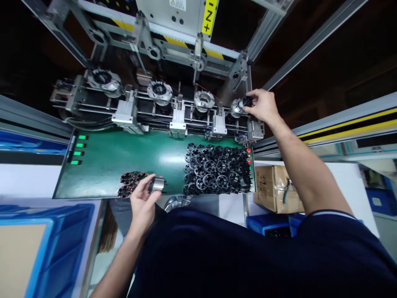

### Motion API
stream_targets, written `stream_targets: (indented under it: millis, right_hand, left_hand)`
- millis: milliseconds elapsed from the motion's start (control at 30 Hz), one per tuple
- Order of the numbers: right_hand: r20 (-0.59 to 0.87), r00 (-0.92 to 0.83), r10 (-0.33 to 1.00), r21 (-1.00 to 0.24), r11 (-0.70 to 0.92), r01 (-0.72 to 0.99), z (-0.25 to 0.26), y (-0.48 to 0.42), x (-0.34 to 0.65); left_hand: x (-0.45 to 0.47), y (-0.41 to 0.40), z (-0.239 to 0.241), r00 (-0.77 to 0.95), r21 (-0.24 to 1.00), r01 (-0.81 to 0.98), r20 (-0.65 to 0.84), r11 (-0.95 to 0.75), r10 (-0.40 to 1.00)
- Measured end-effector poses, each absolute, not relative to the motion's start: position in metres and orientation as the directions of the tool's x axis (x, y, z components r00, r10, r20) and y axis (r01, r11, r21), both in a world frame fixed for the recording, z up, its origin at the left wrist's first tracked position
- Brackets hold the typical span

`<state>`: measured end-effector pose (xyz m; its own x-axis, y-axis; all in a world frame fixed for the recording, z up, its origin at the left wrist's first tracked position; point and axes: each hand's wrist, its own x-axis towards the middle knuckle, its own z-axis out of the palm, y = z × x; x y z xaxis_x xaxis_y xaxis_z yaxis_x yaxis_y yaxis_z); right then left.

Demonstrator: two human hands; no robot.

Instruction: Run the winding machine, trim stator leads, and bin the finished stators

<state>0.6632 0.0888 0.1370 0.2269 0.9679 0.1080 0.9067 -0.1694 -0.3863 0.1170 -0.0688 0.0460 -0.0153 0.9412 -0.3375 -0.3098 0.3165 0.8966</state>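
My right hand reaches to the far right fixture of the machine, fingers closed on a black ring part that sits at the top of the fixture. My left hand stays near the front edge of the green work surface and grips a small silver cylindrical part. Just left of that hand lie a few wound cores with dark red windings. A large pile of black plastic ring parts covers the right side of the green surface.
Three more round fixtures stand in a row on the machine rail. Green lit buttons sit at the left edge. A blue crate is at lower left, a cardboard box at right.
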Motion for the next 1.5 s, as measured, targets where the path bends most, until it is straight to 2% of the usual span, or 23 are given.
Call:
stream_targets:
  millis: [100, 200, 333, 500, 600, 667, 733, 800, 900, 967, 1067, 1367, 1433, 1500]
  right_hand:
    - [0.026, 0.163, 0.986, -0.310, -0.147, 0.939, 0.143, 0.096, 0.665]
    - [-0.053, 0.131, 0.990, -0.299, -0.141, 0.944, 0.150, 0.108, 0.672]
    - [-0.147, 0.106, 0.983, -0.334, -0.151, 0.930, 0.157, 0.124, 0.680]
    - [-0.184, 0.122, 0.975, -0.331, -0.178, 0.927, 0.159, 0.125, 0.677]
    - [-0.178, 0.081, 0.981, -0.258, -0.126, 0.958, 0.158, 0.110, 0.666]
    - [-0.120, 0.024, 0.993, -0.198, -0.048, 0.979, 0.160, 0.094, 0.648]
    - [-0.011, -0.075, 0.997, -0.247, 0.070, 0.967, 0.165, 0.073, 0.617]
    - [0.093, -0.216, 0.972, -0.414, 0.235, 0.879, 0.176, 0.047, 0.573]
    - [0.100, -0.468, 0.878, -0.712, 0.392, 0.582, 0.205, -0.001, 0.500]
    - [0.100, -0.621, 0.777, -0.812, 0.425, 0.401, 0.224, -0.032, 0.458]
    - [0.140, -0.667, 0.732, -0.822, 0.461, 0.334, 0.243, -0.064, 0.420]
    - [0.041, -0.627, 0.778, -0.750, 0.438, 0.495, 0.242, -0.064, 0.409]
    - [0.037, -0.573, 0.819, -0.720, 0.419, 0.553, 0.233, -0.043, 0.419]
    - [0.052, -0.437, 0.898, -0.681, 0.352, 0.642, 0.222, -0.009, 0.438]
  left_hand:
    - [0.105, -0.076, 0.051, -0.172, 0.898, -0.382, -0.303, 0.220, 0.937]
    - [0.104, -0.078, 0.058, -0.216, 0.887, -0.432, -0.278, 0.164, 0.936]
    - [0.114, -0.082, 0.063, -0.174, 0.862, -0.455, -0.333, 0.225, 0.927]
    - [0.131, -0.097, 0.066, -0.133, 0.842, -0.450, -0.393, 0.298, 0.910]
    - [0.138, -0.108, 0.073, -0.131, 0.827, -0.461, -0.423, 0.322, 0.897]
    - [0.145, -0.114, 0.084, -0.106, 0.802, -0.497, -0.435, 0.331, 0.894]
    - [0.154, -0.119, 0.098, -0.046, 0.770, -0.541, -0.429, 0.339, 0.902]
    - [0.167, -0.122, 0.113, 0.037, 0.726, -0.584, -0.422, 0.363, 0.906]
    - [0.187, -0.123, 0.133, 0.160, 0.637, -0.637, -0.441, 0.434, 0.883]
    - [0.198, -0.126, 0.143, 0.212, 0.602, -0.652, -0.438, 0.460, 0.874]
    - [0.209, -0.133, 0.153, 0.263, 0.606, -0.654, -0.379, 0.452, 0.888]
    - [0.211, -0.128, 0.132, 0.368, 0.590, -0.642, -0.324, 0.490, 0.871]
    - [0.204, -0.122, 0.126, 0.404, 0.640, -0.574, -0.320, 0.510, 0.857]
    - [0.190, -0.118, 0.124, 0.407, 0.704, -0.514, -0.301, 0.489, 0.862]
